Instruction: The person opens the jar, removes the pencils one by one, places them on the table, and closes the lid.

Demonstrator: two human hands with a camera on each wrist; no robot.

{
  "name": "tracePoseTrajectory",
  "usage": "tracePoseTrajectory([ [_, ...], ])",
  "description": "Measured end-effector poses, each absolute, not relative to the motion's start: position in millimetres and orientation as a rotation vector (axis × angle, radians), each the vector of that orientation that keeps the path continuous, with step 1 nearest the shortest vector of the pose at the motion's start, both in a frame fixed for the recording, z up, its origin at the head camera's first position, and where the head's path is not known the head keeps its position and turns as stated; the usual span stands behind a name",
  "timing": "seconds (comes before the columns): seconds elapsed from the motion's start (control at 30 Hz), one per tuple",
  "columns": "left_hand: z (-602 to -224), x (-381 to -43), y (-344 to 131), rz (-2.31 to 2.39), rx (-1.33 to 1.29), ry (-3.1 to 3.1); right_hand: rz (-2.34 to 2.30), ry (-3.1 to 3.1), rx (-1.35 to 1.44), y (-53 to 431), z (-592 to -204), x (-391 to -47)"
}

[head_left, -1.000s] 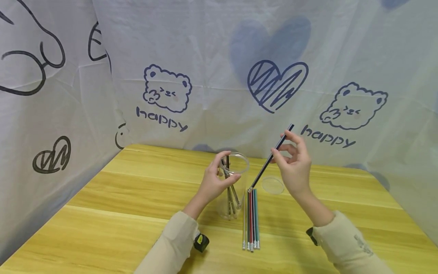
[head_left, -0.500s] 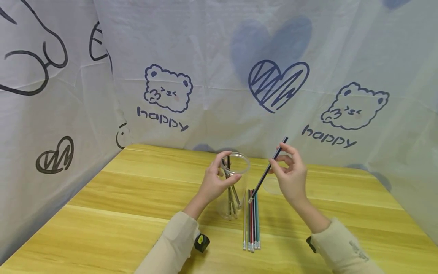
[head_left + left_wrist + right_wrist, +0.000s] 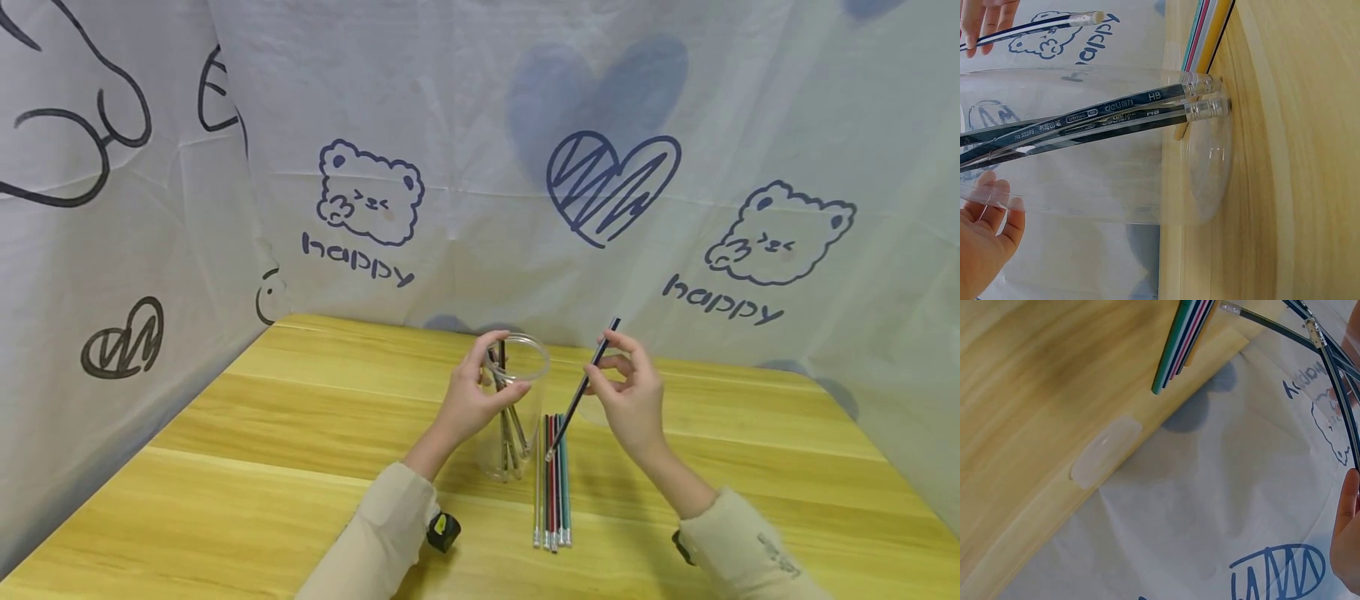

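Observation:
My left hand (image 3: pixel 472 392) grips the rim of a clear plastic jar (image 3: pixel 1116 194) that stands on the table. Inside lean several dark pencils (image 3: pixel 1129 106), eraser ends down at the jar's bottom. Between thumb and fingers, my right hand (image 3: pixel 633 400) pinches a dark striped pencil (image 3: pixel 577 396) near its upper part. It slants with its eraser end down, overlapping the row of pencils in the head view. That row (image 3: pixel 553 500), in several colours, lies just right of the jar with silver eraser ends toward me.
A round clear lid (image 3: pixel 1107 450) lies on the wooden table (image 3: pixel 262 467), partly behind my right hand in the head view. White cloth (image 3: pixel 450 208) with drawn bears and hearts hangs along the table's back and left sides.
My right hand has moved down and slightly left with the pencil, whose eraser end is now lower over the row. The left hand and the jar have stayed in place.

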State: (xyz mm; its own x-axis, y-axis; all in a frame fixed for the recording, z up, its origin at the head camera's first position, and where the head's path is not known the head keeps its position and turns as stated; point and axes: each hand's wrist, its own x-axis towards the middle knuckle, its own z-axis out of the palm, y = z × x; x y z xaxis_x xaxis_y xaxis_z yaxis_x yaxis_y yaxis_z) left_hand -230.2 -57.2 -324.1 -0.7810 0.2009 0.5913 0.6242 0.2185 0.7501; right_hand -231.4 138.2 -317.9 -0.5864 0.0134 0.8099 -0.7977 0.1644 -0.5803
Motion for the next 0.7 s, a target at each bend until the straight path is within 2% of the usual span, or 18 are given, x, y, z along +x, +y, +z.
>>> tracePoseTrajectory([
  [0.2,-323,-230,-57,-1.593,-0.774,-2.131,1.485,-1.777,0.741,135,-314,-224],
  [0.43,-323,-230,-57,-1.593,-0.779,-2.127,1.547,-1.825,0.695,143,-333,-237],
  [0.7,-325,-231,-57,-1.564,-0.778,-2.115,1.565,-1.893,0.672,142,-339,-235],
])
